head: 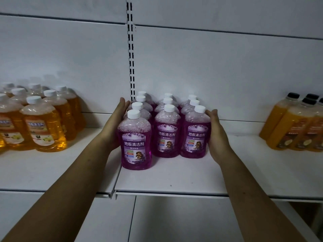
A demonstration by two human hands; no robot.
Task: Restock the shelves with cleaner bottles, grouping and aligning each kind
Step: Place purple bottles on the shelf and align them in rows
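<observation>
Several purple floor-cleaner bottles (pixel 166 133) with white caps stand in three rows on the white shelf (pixel 171 179), near the back panel. The front bottle of the left row (pixel 136 142) sits further forward than the other two fronts. My left hand (pixel 115 123) lies flat against the left side of the group, fingers straight along the left row. My right hand (pixel 216 135) presses flat against the right side, touching the front right bottle (pixel 195 135). Neither hand wraps around a bottle.
A cluster of amber cleaner bottles (pixel 42 124) with white caps stands at the left of the shelf. Orange bottles with black caps (pixel 295 126) stand at the far right. A slotted upright (pixel 131 49) runs down the back panel. A lower shelf (pixel 297 229) shows below.
</observation>
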